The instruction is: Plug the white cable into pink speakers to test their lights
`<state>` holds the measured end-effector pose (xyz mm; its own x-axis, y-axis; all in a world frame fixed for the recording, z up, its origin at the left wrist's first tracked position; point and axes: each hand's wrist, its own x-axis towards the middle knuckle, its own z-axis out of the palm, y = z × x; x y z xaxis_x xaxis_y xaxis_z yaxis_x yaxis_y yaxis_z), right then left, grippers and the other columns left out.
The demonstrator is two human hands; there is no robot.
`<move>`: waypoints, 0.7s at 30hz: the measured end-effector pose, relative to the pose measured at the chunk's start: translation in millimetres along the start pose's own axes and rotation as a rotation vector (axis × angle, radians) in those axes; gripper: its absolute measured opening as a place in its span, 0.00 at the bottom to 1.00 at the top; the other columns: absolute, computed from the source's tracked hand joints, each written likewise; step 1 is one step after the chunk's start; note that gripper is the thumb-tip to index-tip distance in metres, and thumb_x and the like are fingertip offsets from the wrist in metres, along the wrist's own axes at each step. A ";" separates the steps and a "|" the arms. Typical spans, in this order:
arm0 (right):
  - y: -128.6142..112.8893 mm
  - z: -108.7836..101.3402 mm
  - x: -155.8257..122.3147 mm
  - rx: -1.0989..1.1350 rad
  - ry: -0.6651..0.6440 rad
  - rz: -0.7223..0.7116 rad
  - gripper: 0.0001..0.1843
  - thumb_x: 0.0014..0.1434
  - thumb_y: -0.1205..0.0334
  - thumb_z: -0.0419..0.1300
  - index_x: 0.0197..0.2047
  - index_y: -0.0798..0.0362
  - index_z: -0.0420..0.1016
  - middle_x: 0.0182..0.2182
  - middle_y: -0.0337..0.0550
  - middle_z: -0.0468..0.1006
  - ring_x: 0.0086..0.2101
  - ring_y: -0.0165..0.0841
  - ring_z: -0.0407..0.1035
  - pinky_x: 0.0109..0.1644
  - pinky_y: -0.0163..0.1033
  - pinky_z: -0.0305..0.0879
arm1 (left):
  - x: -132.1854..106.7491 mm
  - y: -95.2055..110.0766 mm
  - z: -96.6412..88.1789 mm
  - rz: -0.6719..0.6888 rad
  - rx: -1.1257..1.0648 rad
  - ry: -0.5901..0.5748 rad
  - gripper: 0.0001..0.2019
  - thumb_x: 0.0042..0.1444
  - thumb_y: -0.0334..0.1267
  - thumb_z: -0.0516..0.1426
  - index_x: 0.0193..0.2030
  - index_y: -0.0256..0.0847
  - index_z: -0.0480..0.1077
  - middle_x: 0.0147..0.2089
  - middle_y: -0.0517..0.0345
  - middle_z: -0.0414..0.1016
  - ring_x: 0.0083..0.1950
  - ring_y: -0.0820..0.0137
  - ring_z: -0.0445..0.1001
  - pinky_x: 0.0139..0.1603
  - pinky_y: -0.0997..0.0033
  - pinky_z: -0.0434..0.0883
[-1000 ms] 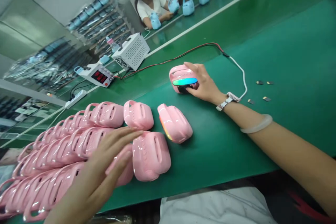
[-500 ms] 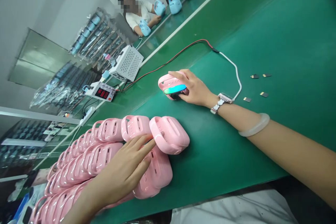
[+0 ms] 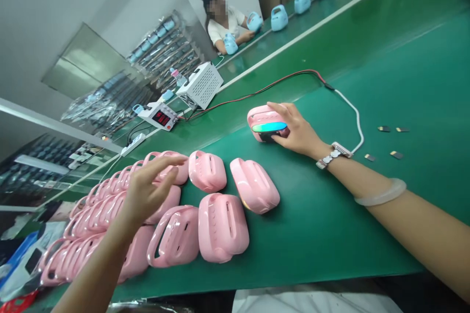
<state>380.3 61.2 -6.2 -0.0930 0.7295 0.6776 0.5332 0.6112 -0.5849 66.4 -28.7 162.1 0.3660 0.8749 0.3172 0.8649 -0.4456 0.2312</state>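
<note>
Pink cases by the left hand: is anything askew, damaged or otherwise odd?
One pink case lies apart from the rows, tilted, with a coloured glow at its lower edge; its neighbours show none. The lit case under the right hand glows too. No damage shows. The left hand is over the rows.

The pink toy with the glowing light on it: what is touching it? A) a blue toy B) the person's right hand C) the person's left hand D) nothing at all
B: the right hand grips the lit pink toy on the green table, while the left hand is over the pile of pink shells.
</note>
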 end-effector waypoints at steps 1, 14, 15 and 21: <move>0.9 0.1 -0.2 0.002 0.001 -0.008 0.45 0.48 0.68 0.62 0.67 0.41 0.50 0.56 0.47 0.60 0.56 0.48 0.59 0.58 0.55 0.64 | -2.4 -14.0 -1.7 -0.084 -0.001 0.003 0.12 0.58 0.40 0.52 0.42 0.44 0.75 0.41 0.56 0.78 0.44 0.60 0.74 0.46 0.68 0.68; 8.8 2.8 -2.3 -0.014 -0.006 -0.017 0.44 0.50 0.65 0.62 0.67 0.41 0.49 0.55 0.49 0.60 0.56 0.48 0.59 0.59 0.58 0.61 | -19.1 -58.3 24.8 -0.107 -0.123 -0.429 0.20 0.58 0.34 0.47 0.56 0.43 0.70 0.49 0.54 0.74 0.48 0.60 0.71 0.50 0.69 0.65; 8.3 2.6 -2.0 -0.011 -0.007 -0.019 0.44 0.50 0.65 0.62 0.67 0.41 0.49 0.55 0.49 0.60 0.56 0.48 0.58 0.59 0.58 0.61 | -18.8 -59.7 24.6 -0.109 -0.140 -0.438 0.20 0.58 0.34 0.47 0.55 0.43 0.70 0.47 0.55 0.75 0.45 0.61 0.72 0.48 0.71 0.65; 5.2 2.8 -0.6 0.005 -0.007 -0.018 0.44 0.51 0.68 0.61 0.67 0.39 0.48 0.56 0.49 0.60 0.56 0.47 0.59 0.59 0.58 0.62 | -17.2 -68.0 25.9 -0.181 -0.216 -0.479 0.18 0.58 0.36 0.50 0.53 0.43 0.72 0.38 0.56 0.76 0.41 0.61 0.73 0.43 0.72 0.67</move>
<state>380.7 64.8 -10.9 -0.1086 0.7205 0.6848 0.5268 0.6260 -0.5750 10.2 -8.6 117.1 0.3773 0.9069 -0.1875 0.8567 -0.2649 0.4425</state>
